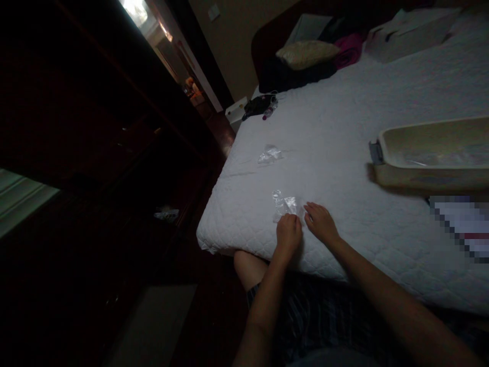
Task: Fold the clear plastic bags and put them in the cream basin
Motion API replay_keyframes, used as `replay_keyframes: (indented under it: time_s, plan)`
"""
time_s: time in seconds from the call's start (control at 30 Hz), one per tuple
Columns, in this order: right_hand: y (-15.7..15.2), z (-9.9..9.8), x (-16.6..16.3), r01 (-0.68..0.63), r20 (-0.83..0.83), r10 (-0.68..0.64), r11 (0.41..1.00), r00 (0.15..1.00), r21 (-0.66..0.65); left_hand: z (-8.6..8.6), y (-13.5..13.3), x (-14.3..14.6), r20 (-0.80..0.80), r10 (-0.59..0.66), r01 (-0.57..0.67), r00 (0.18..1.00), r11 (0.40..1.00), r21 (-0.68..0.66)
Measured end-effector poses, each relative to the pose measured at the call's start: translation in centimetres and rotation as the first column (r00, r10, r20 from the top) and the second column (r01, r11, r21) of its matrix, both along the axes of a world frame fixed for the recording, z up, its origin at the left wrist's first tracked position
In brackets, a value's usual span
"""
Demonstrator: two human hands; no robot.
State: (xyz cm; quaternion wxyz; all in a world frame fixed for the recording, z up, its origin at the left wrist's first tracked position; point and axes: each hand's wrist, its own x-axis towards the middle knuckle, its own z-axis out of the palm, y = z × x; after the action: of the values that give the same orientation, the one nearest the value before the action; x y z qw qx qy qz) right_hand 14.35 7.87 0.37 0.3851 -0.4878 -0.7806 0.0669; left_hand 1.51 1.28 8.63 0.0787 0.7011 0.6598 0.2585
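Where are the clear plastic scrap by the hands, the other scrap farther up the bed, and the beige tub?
Nearer crumpled clear plastic scrap (pixel 284 204): head view, its middle.
Farther crumpled clear plastic scrap (pixel 269 153): head view, its middle.
Beige oblong plastic tub (pixel 431 177): head view, near wall.

A white quilted bed (pixel 344 153) carries a crumpled clear wrapper (pixel 284 205) near its front edge and a second wrapper (pixel 269 153) farther up. A beige tub (pixel 431 176) sits at right. At the far end lie a pillow (pixel 307 53), pink cloth (pixel 348 50), black cloth (pixel 290 75), a white box (pixel 410 33) and, at the corner, small dark items (pixel 257 105).
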Motion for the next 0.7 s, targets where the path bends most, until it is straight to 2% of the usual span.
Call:
replay_keyframes:
  time_s: [0.13,0.27,0.43,0.6,0.7]
  plan:
    - [-0.6,0.0,0.6,0.048,-0.102,-0.046,0.999,0.994,0.015,0.5,-0.8,1.1,0.163,-0.013,0.008,0.987,0.999,0.031]
    - [-1.6,0.4,1.5,0.084,-0.231,-0.076,0.996,0.97,0.025,0.2,-1.6,2.3,0.348,-0.058,0.036,0.936,0.997,0.07]
    - [-2.2,0.7,2.8,0.145,-0.528,-0.153,0.988,0.835,-0.058,-0.2,-2.4,2.9,0.608,-0.031,0.017,0.793,0.999,0.029]
    - [-2.2,0.3,3.4,0.183,-0.597,-0.197,0.979,0.777,-0.084,0.5,-2.5,2.4,0.683,-0.064,0.044,0.728,0.998,0.048]
    - [-2.3,0.4,3.4,0.153,-0.607,-0.166,0.985,0.777,-0.073,0.8,-1.7,1.9,0.786,-0.095,0.082,0.611,0.995,0.057]
